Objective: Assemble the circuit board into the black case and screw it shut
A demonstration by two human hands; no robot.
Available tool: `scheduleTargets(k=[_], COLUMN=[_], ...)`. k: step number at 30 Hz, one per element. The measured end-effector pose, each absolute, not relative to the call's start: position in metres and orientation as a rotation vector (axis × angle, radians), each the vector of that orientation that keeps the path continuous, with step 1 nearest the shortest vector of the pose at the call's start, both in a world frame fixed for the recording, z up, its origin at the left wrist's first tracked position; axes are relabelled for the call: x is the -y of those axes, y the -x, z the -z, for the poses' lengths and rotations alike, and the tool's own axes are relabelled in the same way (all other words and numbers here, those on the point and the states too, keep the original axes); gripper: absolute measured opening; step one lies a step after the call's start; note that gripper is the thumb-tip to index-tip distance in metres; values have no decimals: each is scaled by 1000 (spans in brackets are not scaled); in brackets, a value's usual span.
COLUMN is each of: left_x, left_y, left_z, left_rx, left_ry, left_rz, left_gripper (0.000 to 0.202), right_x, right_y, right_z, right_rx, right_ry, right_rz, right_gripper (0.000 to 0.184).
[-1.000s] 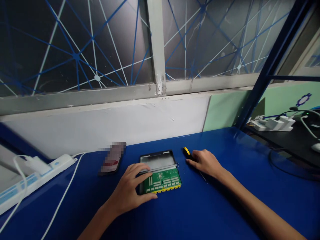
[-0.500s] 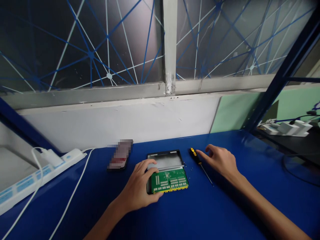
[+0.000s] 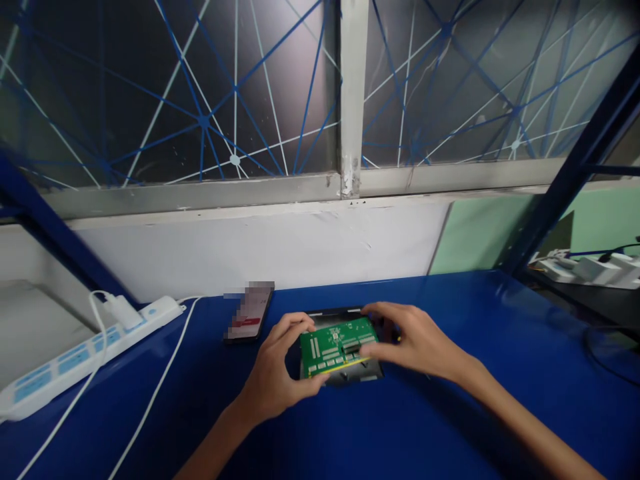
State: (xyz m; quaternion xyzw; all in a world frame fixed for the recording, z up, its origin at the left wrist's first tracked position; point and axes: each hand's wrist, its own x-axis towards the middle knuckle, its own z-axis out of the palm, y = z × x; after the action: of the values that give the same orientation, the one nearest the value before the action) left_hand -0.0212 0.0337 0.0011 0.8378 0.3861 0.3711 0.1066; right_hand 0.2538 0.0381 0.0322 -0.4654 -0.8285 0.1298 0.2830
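A green circuit board [image 3: 330, 343] with white connectors and a yellow front edge is tilted over a black casing [image 3: 367, 373], its right end raised. My left hand [image 3: 280, 360] grips the board's left end, thumb at the front edge and fingers at the back. At the right end, my right hand [image 3: 413, 337] holds the board between thumb and fingers. The casing's dark interior shows below the front edge and behind the board. Most of the screwdriver is hidden by my right hand; a bit of its yellow handle shows.
A phone [image 3: 251, 312] lies at the back left of the blue table [image 3: 350, 440]. Further left is a white power strip [image 3: 90, 353] with a plugged-in charger [image 3: 123, 310] and white cables. White adapters [image 3: 600, 270] sit on a dark surface at the far right.
My right hand has moved left from beside the screwdriver onto the board's right end. The board's right side has lifted out of the casing. The view has shifted slightly.
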Motion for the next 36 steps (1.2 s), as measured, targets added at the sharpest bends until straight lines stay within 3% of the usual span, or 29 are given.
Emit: scheduleTargets(k=[2, 10, 19, 26, 34, 36], left_x=[-33, -34, -34, -34, -37, -36], left_y=[22, 22, 17, 16, 22, 21], left_z=[-3, 3, 9, 7, 6, 6], left_rx=[-1123, -1208, -1095, -1042, -1053, -1143], left_ry=[-2466, -2361, -1998, -1892, -1774, -1777], left_rz=[-1102, -1066, -1092, -1136, -1089, -1116], left_gripper=[53, 54, 58, 55, 65, 57], right_x=[-35, -34, -32, -33, -32, -31], right_y=[-253, -248, -246, -245, -247, -245], right_z=[-18, 11, 21, 19, 17, 15], right_rx=[2237, 2155, 2105, 2097, 2100, 2061], right_ry=[1166, 1127, 1135, 1166, 1082, 1099], right_rz=[-326, -199, -6, -74, -192, -265], right_gripper=[80, 50, 50, 50, 54, 50])
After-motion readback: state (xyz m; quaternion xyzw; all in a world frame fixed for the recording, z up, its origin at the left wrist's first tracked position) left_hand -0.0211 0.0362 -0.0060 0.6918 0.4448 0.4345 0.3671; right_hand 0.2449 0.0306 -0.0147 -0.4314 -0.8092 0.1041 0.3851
